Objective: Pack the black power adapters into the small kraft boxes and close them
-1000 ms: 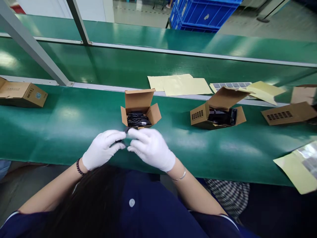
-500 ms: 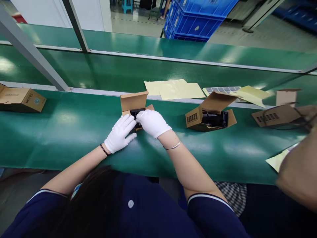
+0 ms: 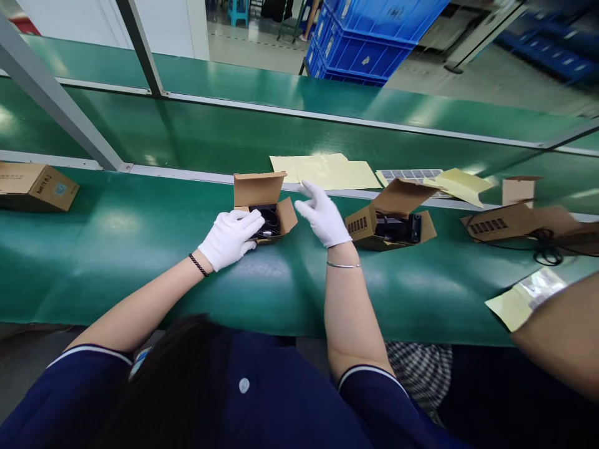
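An open cardboard box [image 3: 286, 215] stands before me on the green bench, its back flap raised and its right flap out. Inside lies a black coiled cable [image 3: 269, 221]; the rest of the contents is partly hidden. My left hand [image 3: 231, 239], white-gloved, holds the box by its left side, fingers over the edge and thumb at the front. To the right of the box, my right hand [image 3: 324, 217], also gloved, is in the air with its fingers apart and holds nothing. Close to its right is a second open box [image 3: 362, 229] with a black device [image 3: 397, 228] in it.
A closed cardboard box [image 3: 42, 187] is at far left. Yellow sheets [image 3: 327, 173] and a label sheet [image 3: 412, 176] lie along the bench's back rail. Further right are another box [image 3: 496, 221], a black cable [image 3: 547, 249] and a co-worker's arm [image 3: 561, 330]. Blue crates [image 3: 365, 56] stand beyond.
My right hand has come out of the box and moved right, its fingers opening. The coiled cable now shows. My left hand has shifted slightly right. The co-worker's hand has left the right-hand box.
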Demonstrator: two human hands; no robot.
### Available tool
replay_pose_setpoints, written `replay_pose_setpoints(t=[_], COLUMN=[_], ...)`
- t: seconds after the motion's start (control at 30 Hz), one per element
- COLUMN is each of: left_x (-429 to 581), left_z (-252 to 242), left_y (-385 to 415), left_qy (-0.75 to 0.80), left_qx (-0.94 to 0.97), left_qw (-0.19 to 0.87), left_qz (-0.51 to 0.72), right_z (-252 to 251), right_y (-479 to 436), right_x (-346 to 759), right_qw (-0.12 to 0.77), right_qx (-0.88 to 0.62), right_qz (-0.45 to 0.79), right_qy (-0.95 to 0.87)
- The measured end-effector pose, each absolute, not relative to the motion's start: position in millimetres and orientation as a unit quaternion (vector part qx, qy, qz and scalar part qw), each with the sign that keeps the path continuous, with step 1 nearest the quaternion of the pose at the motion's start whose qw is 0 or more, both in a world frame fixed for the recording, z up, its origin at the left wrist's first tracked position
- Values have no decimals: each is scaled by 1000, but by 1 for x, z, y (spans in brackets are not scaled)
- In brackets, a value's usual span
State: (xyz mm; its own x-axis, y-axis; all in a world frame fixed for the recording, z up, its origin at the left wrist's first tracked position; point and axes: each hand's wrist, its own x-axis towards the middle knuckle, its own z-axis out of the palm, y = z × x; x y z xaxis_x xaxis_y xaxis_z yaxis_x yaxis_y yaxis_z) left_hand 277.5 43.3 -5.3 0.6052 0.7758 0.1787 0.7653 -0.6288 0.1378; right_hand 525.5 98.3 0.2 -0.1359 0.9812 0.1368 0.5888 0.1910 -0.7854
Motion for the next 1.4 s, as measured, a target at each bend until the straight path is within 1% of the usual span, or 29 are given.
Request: replay_pose_setpoints(t=[0.07,0.13,0.17,0.23,0.3,0.37,0.43,0.57,0.73,0.9,1.07,1.27,1.4], left_x=[276,271,268,263,260,259,260,259,248,243,250,252,255], left_z=[-4,-9,-14,-31,-51,-70,-81,-83,-83,-84,-79,-74,-74], left_y=[52,60,62,61,53,43,36,41,51,58,69,68,65], left_qy=[418,400,396,405,432,461,483,477,400,370,353,327,354], left_qx=[902,908,906,881,818,737,694,735,796,847,861,855,853], left_qw=[30,51,68,124,192,238,232,141,106,42,18,-10,18], left_qz=[108,114,133,210,328,433,482,461,441,379,367,403,383], right_z=[-20,-37,-44,-54,-57,-57,-56,-61,-81,-83,-70,-76,-80], right_y=[102,103,102,99,94,88,82,75,71,74,71,60,55], right_x=[518,503,496,490,495,505,513,514,513,524,516,503,502], right_qw=[340,373,398,437,441,435,431,390,369,291,304,304,316], right_qx=[-524,-482,-476,-486,-495,-476,-437,-414,-415,-383,-308,-301,-304], right_qz=[396,426,414,372,336,320,305,241,156,48,-59,-104,-123], right_qy=[-673,-669,-666,-659,-669,-694,-728,-786,-817,-875,-899,-898,-890])
